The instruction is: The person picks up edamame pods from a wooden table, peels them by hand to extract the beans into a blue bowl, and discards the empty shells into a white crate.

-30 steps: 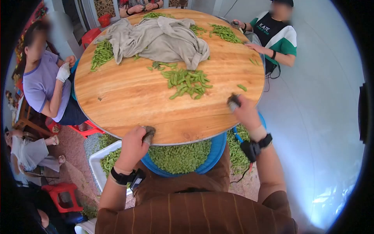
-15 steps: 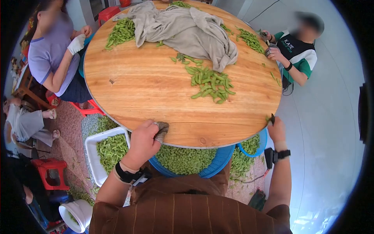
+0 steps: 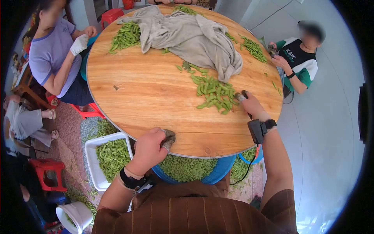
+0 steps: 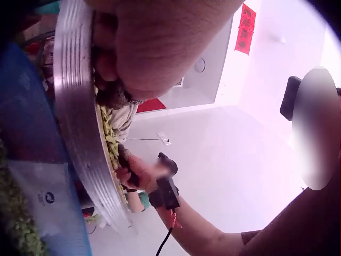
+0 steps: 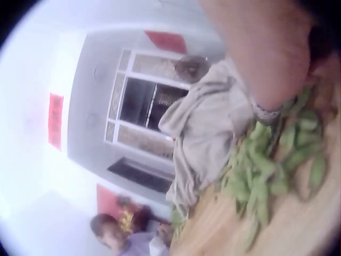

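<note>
Since the earlier frame, the right hand (image 3: 253, 107) has been brought from the right edge of the wooden table (image 3: 152, 105) to the near pile of green pods (image 3: 213, 93), while the left hand (image 3: 150, 150) is kept at the table's near rim. The pods are spread in front of a crumpled grey cloth (image 3: 187, 35), presumably so that they can be reached easily, and the right fingertips are set at the pile's right side. Whether a pod is grasped there cannot be told. Dark coverings (image 3: 168, 139) are worn on the fingertips, probably as protection. By the rim, whether anything is pinched in the left hand cannot be made out either. A blue basin (image 3: 224, 171) of shelled beans (image 3: 187, 168) is placed below, likely so that whatever is dropped is caught; its far part is hidden by the tabletop. In the left wrist view, the left fingertips are largely masked by the hand itself; in the right wrist view, the right fingers are partly hidden and blurred. What lies under the cloth cannot be seen.
</note>
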Motion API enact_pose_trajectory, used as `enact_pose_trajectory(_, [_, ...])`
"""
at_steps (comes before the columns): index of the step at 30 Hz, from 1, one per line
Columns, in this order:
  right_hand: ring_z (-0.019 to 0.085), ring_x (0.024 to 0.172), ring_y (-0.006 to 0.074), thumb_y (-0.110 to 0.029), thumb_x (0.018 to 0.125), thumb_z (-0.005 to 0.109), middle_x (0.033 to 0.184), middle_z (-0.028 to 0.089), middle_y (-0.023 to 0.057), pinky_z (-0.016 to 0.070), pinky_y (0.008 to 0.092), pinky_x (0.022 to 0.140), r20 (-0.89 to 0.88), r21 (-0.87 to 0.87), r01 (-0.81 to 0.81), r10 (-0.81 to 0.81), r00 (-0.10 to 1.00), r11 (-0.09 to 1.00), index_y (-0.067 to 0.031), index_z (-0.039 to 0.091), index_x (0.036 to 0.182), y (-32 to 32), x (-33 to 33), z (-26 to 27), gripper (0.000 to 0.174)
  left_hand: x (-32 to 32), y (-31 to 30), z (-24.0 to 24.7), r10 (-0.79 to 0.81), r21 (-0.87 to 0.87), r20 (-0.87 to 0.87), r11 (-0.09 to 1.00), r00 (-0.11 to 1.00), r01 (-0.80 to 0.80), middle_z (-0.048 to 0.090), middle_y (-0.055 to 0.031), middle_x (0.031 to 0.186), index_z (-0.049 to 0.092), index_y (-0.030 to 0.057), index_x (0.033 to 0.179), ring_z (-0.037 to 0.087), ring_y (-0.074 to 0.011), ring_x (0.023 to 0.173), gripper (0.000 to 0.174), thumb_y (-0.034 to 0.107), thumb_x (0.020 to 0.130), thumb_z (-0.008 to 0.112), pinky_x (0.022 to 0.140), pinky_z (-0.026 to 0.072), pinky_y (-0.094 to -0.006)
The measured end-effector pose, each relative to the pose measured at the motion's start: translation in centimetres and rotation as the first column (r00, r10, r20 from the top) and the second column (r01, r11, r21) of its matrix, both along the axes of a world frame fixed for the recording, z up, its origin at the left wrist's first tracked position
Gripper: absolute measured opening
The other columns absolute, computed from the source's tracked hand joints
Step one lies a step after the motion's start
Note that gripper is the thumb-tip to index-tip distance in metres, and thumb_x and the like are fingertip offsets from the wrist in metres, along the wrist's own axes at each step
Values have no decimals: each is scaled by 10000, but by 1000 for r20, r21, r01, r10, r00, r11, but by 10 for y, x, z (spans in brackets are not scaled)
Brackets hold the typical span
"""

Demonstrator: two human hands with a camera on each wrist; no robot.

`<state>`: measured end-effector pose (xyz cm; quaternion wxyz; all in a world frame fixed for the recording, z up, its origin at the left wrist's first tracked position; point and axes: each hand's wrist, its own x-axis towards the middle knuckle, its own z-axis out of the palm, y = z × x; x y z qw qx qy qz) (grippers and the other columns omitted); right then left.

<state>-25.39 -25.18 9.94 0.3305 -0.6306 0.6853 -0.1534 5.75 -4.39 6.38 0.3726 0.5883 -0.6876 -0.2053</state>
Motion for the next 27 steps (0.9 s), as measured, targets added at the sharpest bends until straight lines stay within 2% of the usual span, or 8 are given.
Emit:
enact_pose_trajectory(3, [608,731,277,-345,845,592,991,625,241,479,362,668,-86,-119,-189,179,980,975,23,468,1265,-6,27,-16,572,1,1,-9,7,11,16,1000,1000,-7,527,-147,758,547,15,741,558,-365,687,121,30,631,596,582,452,-432])
enact_pose_trajectory(5, [589,856,338,-321,832,605,1030,591,270,466,396,772,13,-187,-447,457,890,875,-11,499,1237,8,50,-22,521,-1,2,-10,13,14,13,1000,1000,-13,532,-146,768,552,17,750,562,-364,691,126,34,635,597,587,457,-431])
enact_pose_trajectory(8, [548,951,377,-268,799,641,998,575,251,450,410,834,-286,-190,-534,474,833,824,-39,528,1196,49,78,-10,472,-4,4,-5,53,-38,88,998,995,-50,534,-144,782,557,20,773,566,-364,700,142,37,637,594,595,467,-432])
enact_pose_trajectory(11, [529,956,394,-232,770,670,983,559,233,452,420,824,-204,-279,-619,585,785,734,-50,538,1172,81,79,-9,461,-4,6,-3,44,-61,70,997,997,-40,502,-151,750,573,17,786,532,-373,670,100,40,689,587,549,424,-428])
enact_pose_trajectory(16, [567,908,360,-130,759,669,985,585,197,466,387,799,-34,-494,-387,427,903,779,-19,543,1159,114,59,-9,434,-11,-1,6,44,-15,26,999,999,-43,506,-162,834,561,2,849,546,-370,735,166,42,690,589,586,442,-438])
enact_pose_trajectory(20, [590,797,193,-95,800,651,889,622,100,469,289,732,225,-394,-150,254,941,907,-9,543,1172,147,42,-9,396,-20,-13,15,175,-71,80,983,981,-169,513,-160,895,561,3,883,556,-375,775,195,40,693,592,620,460,-442])
enact_pose_trajectory(22, [533,751,87,-102,827,648,825,606,41,451,238,694,267,-298,-88,172,948,951,-14,545,1186,166,37,-7,384,-22,-18,20,339,5,275,935,900,-354,520,-161,931,562,7,892,565,-379,785,200,28,695,591,644,476,-439])
enact_pose_trajectory(27, [553,733,123,-92,827,641,820,610,78,460,251,685,337,-192,-71,134,932,979,-7,552,1169,191,32,-13,363,-17,-35,5,315,-22,359,944,879,-329,529,-159,904,560,4,894,571,-369,770,197,23,703,604,640,484,-437])
